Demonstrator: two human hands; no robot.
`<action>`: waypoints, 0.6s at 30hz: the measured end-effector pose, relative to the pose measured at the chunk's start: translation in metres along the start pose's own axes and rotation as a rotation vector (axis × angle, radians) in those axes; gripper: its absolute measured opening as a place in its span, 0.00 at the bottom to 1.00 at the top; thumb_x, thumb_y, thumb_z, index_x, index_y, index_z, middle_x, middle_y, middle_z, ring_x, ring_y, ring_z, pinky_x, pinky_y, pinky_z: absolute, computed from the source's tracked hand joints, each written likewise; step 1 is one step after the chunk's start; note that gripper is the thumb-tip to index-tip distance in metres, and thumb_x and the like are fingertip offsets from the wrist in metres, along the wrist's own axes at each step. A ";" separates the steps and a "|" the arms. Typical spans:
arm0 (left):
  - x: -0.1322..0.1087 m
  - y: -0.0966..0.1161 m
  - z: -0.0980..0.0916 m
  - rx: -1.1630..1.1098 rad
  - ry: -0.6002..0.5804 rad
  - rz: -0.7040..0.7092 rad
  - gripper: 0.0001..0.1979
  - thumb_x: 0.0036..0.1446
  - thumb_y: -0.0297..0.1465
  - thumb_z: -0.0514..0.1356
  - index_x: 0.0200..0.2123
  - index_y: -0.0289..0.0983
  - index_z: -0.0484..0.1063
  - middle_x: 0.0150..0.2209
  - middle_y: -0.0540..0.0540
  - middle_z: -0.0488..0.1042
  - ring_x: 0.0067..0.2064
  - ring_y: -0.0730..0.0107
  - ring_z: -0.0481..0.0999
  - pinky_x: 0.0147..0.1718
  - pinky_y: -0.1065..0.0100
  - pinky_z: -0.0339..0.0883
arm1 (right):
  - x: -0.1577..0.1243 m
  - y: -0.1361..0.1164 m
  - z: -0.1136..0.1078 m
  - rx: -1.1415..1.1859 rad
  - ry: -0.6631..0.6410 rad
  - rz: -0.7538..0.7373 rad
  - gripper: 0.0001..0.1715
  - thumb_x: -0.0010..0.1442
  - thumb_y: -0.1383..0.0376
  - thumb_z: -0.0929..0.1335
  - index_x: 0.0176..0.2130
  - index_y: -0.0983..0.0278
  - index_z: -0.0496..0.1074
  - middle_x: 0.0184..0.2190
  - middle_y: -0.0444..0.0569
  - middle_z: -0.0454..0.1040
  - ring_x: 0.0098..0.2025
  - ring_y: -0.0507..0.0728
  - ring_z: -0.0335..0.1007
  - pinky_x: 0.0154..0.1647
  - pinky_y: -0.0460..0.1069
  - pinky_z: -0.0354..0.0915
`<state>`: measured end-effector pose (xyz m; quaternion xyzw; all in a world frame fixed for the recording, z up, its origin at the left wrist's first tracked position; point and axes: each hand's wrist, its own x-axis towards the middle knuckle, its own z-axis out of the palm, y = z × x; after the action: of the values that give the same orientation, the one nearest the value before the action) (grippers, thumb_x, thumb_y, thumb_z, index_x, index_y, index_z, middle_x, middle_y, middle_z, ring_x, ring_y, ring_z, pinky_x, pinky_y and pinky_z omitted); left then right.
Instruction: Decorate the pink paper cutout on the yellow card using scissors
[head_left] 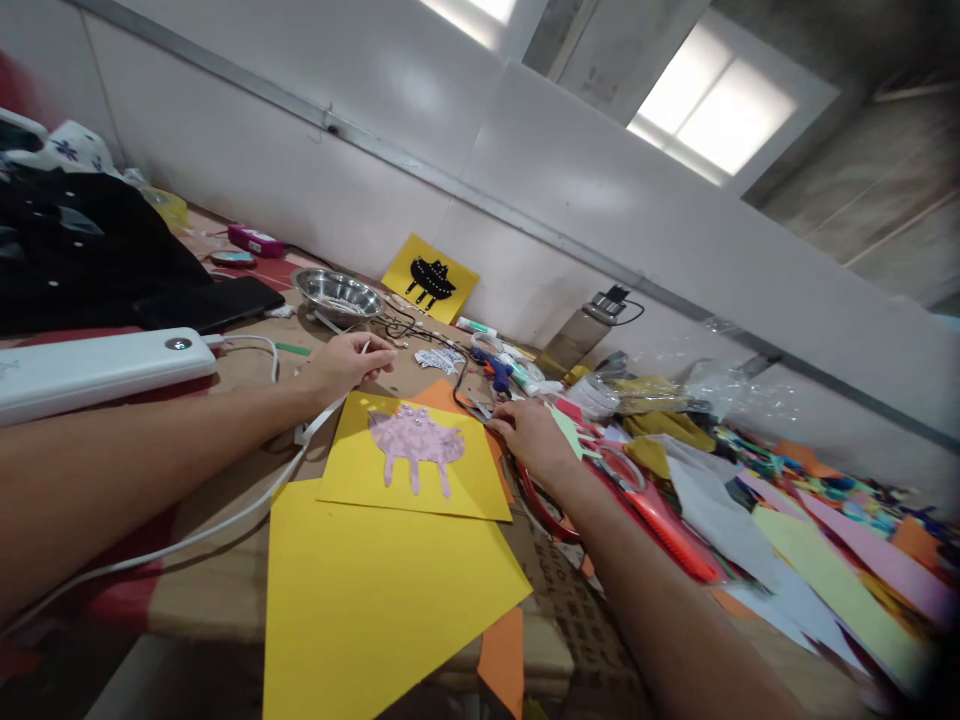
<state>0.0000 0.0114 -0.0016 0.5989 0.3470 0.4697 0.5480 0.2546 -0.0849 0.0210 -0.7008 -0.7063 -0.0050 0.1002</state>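
Note:
My left hand point(358, 360) is closed in a pinch above the table, short of the steel bowl point(337, 297). A small white sliver shows at its fingertips, too little to name. My right hand point(534, 437) is at the upper right corner of a yellow card point(480, 487), its thumb and fingers drawn together. A thin metal tip point(478, 408) shows beside them; whether they grip it I cannot tell. On the card is a pink paper cutout point(418, 440) with three legs and several shiny beads on top. A larger yellow sheet point(367, 590) lies partly under the card.
Against the wall leans a yellow card with a black cutout point(431, 283). A blue glue gun point(496, 372) and a bottle point(576, 335) are at the back. On the left are a white device point(105, 372) and its cable point(217, 530); coloured paper scraps point(817, 560) cover the right.

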 end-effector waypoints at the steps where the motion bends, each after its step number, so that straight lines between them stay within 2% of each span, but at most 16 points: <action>1: 0.000 0.000 0.000 0.009 -0.005 -0.001 0.09 0.45 0.34 0.63 0.28 0.34 0.70 0.24 0.49 0.72 0.19 0.82 0.61 0.18 0.76 0.51 | 0.001 0.003 -0.001 0.049 -0.031 0.006 0.08 0.54 0.66 0.66 0.30 0.65 0.75 0.31 0.49 0.77 0.34 0.54 0.69 0.36 0.46 0.60; 4: 0.001 0.000 0.001 0.030 -0.006 0.005 0.08 0.46 0.33 0.62 0.28 0.34 0.70 0.24 0.49 0.71 0.19 0.82 0.61 0.18 0.76 0.52 | 0.005 0.010 -0.005 0.173 -0.137 0.066 0.09 0.54 0.64 0.66 0.31 0.65 0.75 0.27 0.46 0.76 0.26 0.52 0.68 0.28 0.45 0.61; 6: 0.000 0.000 0.002 0.038 -0.011 0.003 0.07 0.47 0.33 0.62 0.27 0.34 0.70 0.23 0.49 0.71 0.19 0.82 0.61 0.18 0.76 0.51 | 0.007 0.011 -0.006 0.174 -0.151 0.088 0.09 0.54 0.64 0.65 0.31 0.65 0.75 0.25 0.45 0.76 0.23 0.51 0.67 0.27 0.45 0.60; 12: -0.001 0.004 0.003 0.040 -0.047 -0.001 0.07 0.47 0.32 0.62 0.25 0.33 0.70 0.23 0.49 0.71 0.19 0.82 0.60 0.17 0.76 0.51 | 0.007 0.007 -0.001 0.033 -0.003 -0.030 0.10 0.54 0.69 0.63 0.29 0.65 0.75 0.32 0.52 0.77 0.34 0.55 0.70 0.37 0.47 0.59; 18: 0.000 0.001 0.001 0.055 -0.051 0.004 0.08 0.47 0.33 0.62 0.26 0.34 0.70 0.23 0.50 0.71 0.19 0.82 0.61 0.17 0.76 0.50 | 0.008 0.018 0.006 0.094 0.059 0.048 0.13 0.56 0.66 0.62 0.30 0.65 0.75 0.30 0.51 0.77 0.32 0.55 0.70 0.34 0.47 0.60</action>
<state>0.0009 0.0109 -0.0005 0.6264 0.3443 0.4457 0.5390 0.2717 -0.0753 0.0136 -0.7117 -0.6853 0.0101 0.1540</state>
